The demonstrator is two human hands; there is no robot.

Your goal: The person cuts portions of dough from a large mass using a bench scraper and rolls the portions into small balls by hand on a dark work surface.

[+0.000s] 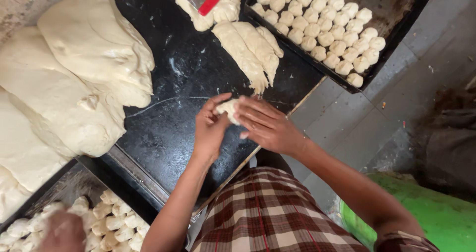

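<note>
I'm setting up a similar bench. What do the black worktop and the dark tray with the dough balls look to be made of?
The black worktop looks like polished stone, perhaps granite: glossy, faintly speckled, with a pale crack line across it. The dark rectangular tray seems to be thin metal, dulled and browned from baking, with a raised rim; I can't be sure. The small pale dough balls in it look soft and matte.

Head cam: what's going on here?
A person works a small dough piece between the left hand and right hand above a dark worktop. A large dough mass lies to the left. A tray ahead holds rows of dough balls. Another person's hand reaches a second tray of balls.
</note>
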